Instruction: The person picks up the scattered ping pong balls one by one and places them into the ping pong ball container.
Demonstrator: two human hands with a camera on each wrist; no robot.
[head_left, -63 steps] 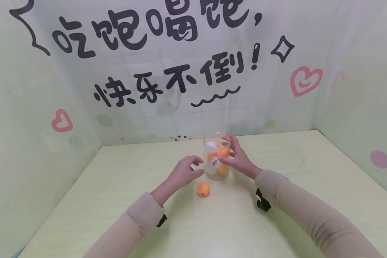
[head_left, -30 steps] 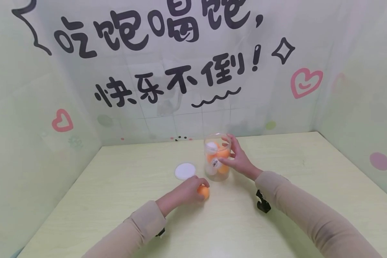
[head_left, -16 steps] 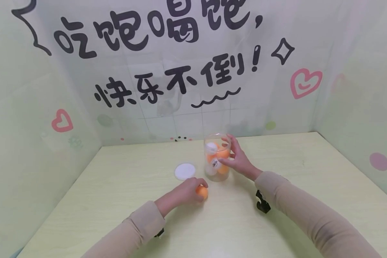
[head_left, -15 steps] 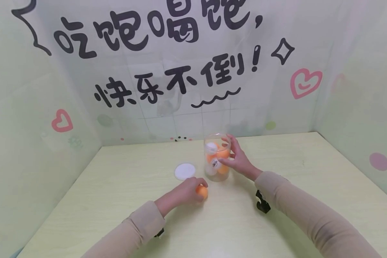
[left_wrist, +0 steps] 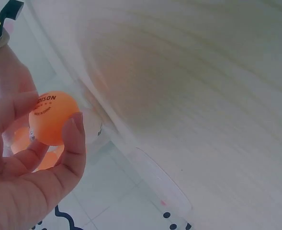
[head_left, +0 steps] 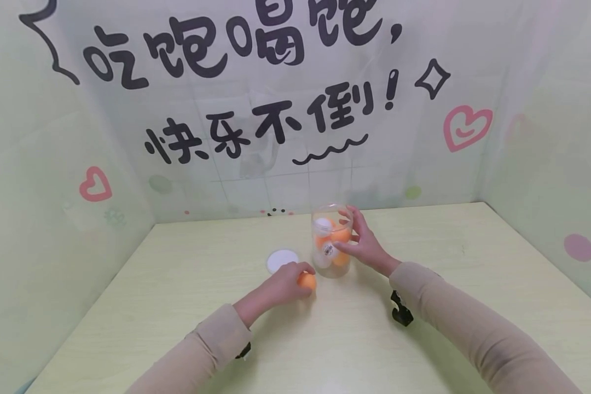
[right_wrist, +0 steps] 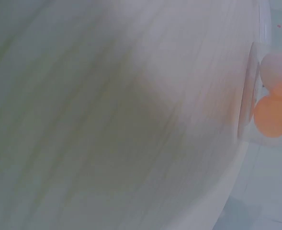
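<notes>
My left hand [head_left: 287, 283] pinches an orange ping-pong ball [left_wrist: 54, 117] between thumb and fingers. Dark printing shows on the ball in the left wrist view. It is held just in front of a clear, open-topped plastic jar [head_left: 320, 268], which stands upright on the table. Several orange and white ping-pong balls [head_left: 341, 234] fill the lower part of the jar. My right hand [head_left: 366, 244] grips the jar from its right side, thumb on the front and fingers around the back. Only the jar's base and some balls [right_wrist: 274, 116] show in the right wrist view.
A flat white round lid [head_left: 282, 259] lies on the light wooden table [head_left: 187, 284], left of the jar and just behind my left hand. A pale printed backdrop [head_left: 256, 180] closes off the table's far edge, with side panels left and right.
My left hand has come away from beside the jar, where the lid now shows, down to the loose orange ball, taken hold of it and raised it slightly. The right hand stays on the jar.
</notes>
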